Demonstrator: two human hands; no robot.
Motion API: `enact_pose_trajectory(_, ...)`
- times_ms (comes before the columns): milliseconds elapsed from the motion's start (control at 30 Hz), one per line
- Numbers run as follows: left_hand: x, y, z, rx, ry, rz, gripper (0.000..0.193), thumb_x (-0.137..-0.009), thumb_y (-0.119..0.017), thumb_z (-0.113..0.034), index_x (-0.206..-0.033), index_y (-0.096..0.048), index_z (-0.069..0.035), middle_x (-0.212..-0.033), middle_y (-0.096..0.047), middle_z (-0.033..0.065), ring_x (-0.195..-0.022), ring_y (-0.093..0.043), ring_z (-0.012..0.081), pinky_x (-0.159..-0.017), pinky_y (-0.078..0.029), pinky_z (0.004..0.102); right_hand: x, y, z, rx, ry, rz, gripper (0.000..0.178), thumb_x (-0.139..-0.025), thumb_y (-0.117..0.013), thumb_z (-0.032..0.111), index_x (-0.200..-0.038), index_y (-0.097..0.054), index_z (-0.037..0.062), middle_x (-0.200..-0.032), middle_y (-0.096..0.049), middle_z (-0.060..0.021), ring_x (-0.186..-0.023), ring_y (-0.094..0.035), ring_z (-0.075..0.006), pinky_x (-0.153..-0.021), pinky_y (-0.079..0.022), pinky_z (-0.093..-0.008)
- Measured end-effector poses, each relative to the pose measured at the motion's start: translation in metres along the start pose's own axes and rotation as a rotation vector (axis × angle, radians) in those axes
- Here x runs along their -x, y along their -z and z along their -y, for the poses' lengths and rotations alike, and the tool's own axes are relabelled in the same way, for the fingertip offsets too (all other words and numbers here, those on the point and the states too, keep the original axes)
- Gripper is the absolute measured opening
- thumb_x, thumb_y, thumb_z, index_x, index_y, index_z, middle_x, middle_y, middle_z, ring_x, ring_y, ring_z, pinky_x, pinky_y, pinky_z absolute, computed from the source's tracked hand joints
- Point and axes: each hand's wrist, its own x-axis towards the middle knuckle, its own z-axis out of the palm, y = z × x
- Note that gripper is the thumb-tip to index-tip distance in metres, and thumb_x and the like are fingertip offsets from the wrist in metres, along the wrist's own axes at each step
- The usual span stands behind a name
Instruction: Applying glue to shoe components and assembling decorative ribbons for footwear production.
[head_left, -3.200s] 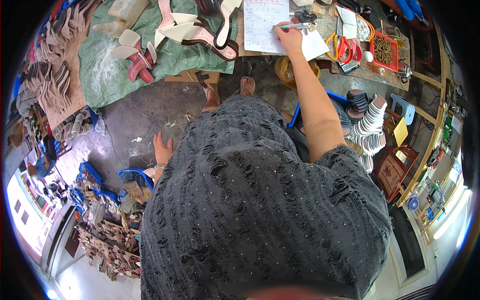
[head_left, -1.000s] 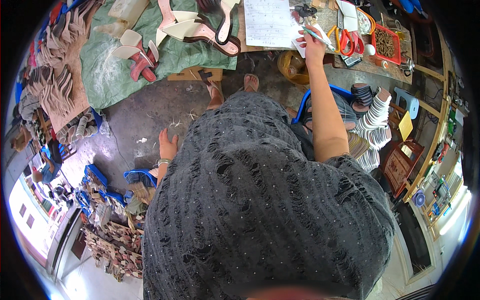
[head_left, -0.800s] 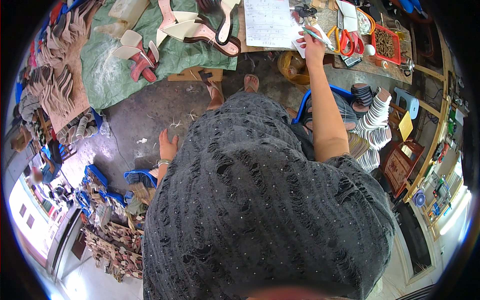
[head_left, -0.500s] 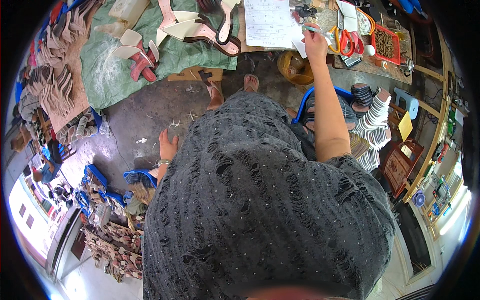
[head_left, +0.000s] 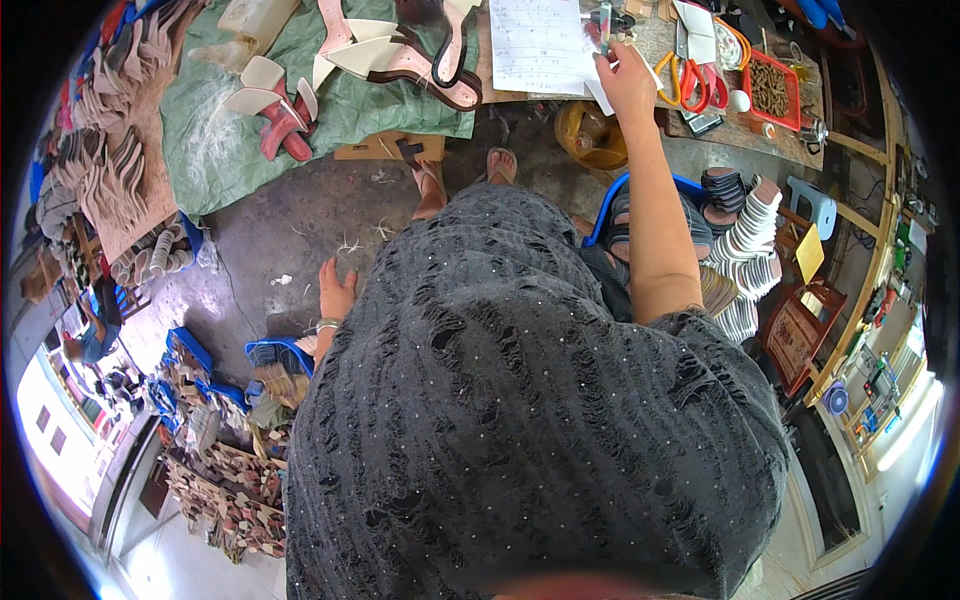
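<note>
- Up on the tabletop (head_left: 760,145), a handwritten sheet (head_left: 537,45) is laid flat, its lines of writing facing up.
- And just right of that sheet, a slim pen (head_left: 605,30) is held by the right hand (head_left: 628,85), the grip clamped on it between thumb and fingers.
- By the sheet's lower right corner, a plain white slip (head_left: 598,95) is partly covered by that same hand.
- Further right of the sheet, orange-handled scissors (head_left: 663,82) and red-handled scissors (head_left: 692,90) are bunched together; past them, brown pieces are heaped in a red basket (head_left: 797,105).
- Across to the sheet's left, a green tarp (head_left: 220,160) is spread, with pink-topped soles (head_left: 440,85) and a red shoe form (head_left: 280,130) with cream flaps set on it.
- Well below the sheet and to its left, the left hand (head_left: 336,292) is seen beside the ripped dark-grey garment (head_left: 520,400), fingers held apart; whether anything is touched by the palm cannot be told.
- Below the sheet, a sandalled foot (head_left: 502,163) is planted on the floor.
</note>
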Motion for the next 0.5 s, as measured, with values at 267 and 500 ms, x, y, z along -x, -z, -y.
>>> enact_pose_trajectory(267,0.004,-0.003,-0.001,-0.022,0.007,0.022,0.060,-0.087,-0.063,-0.030,-0.138,-0.041,-0.006,-0.143,-0.038,0.0224,-0.130,-0.041,0.0397,-0.105,-0.038,0.0426,0.003,-0.005,-0.005,0.143,-0.004,0.146,0.034,-0.085,-0.062,0.032,-0.114,-0.065,0.0148,-0.098,-0.065,-0.0084,-0.090,-0.064,-0.0290,-0.076,-0.051,-0.0414)
enact_pose_trajectory(500,0.003,0.000,-0.007,-0.009,0.031,0.033,0.060,-0.087,-0.063,-0.029,-0.138,-0.040,-0.005,-0.143,-0.037,0.0224,-0.130,-0.041,0.0389,-0.106,-0.038,0.0421,0.002,-0.024,-0.022,0.218,-0.018,0.301,0.040,-0.082,-0.063,0.034,-0.119,-0.063,0.0169,-0.099,-0.064,-0.0108,-0.093,-0.063,-0.0302,-0.080,-0.050,-0.0430)
